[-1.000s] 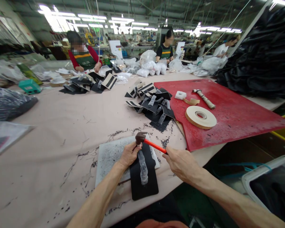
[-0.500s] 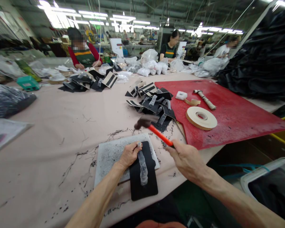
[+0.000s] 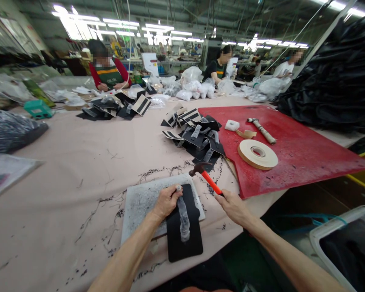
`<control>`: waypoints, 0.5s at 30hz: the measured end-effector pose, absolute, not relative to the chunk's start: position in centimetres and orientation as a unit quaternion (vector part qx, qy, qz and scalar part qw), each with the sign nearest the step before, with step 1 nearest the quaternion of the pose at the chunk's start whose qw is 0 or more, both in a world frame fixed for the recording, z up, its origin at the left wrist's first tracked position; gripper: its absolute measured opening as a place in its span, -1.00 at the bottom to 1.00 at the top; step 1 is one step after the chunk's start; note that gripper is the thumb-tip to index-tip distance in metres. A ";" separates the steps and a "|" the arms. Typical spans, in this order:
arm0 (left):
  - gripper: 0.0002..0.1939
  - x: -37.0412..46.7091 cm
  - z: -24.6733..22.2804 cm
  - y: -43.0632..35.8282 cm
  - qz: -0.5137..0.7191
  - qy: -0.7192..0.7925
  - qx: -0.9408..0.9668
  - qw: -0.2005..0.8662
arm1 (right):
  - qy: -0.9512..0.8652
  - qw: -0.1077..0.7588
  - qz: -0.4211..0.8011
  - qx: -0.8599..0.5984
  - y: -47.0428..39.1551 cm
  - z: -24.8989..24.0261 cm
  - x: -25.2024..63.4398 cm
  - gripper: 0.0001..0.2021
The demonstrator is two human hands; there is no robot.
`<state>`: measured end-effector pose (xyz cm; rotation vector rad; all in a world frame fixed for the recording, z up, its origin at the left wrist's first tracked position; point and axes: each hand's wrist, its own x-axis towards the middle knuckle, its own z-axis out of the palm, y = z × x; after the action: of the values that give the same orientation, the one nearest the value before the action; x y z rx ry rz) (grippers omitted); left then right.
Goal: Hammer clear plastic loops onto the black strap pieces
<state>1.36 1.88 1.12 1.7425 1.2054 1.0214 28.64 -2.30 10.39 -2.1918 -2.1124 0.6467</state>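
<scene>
My right hand is closed round the orange handle of a claw hammer, whose dark head is raised just right of my left hand. With closed fingers, my left hand grips a short upright punch; only its pale round top shows. Beneath that hand lies a black panel with a plastic-wrapped strap handle along its middle. The panel's upper part rests on a pale, speckled slab, while its lower end reaches past the slab's near edge. The punch tip is hidden by my fingers.
Behind the slab sits a heap of similar panels; another pile lies further left. A red mat bears a tape roll and a second hammer. Co-workers sit across the table. Dark scraps dot the cloth.
The hammer has come down and slightly right, nearer the punch, with my right hand lower too. My left hand, the punch and the panel stay nearly in place.
</scene>
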 end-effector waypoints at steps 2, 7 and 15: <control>-0.81 1.4 1.1 1.7 0.405 0.479 0.682 0.376 | -0.659 -0.001 0.197 -0.726 -1.8 8.7 28.2 -0.75; -0.85 1.4 0.8 2.0 0.422 0.498 0.670 0.354 | -0.779 0.129 0.103 -0.604 -2.6 5.9 22.7 -0.44; -0.75 4.9 3.4 0.8 0.358 0.626 0.631 0.286 | -0.868 0.216 0.107 -0.434 -4.0 0.1 19.4 -0.64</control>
<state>4.85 0.81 3.41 1.6881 1.6724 0.9565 19.40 -4.01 0.06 -1.2015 -2.4057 0.2974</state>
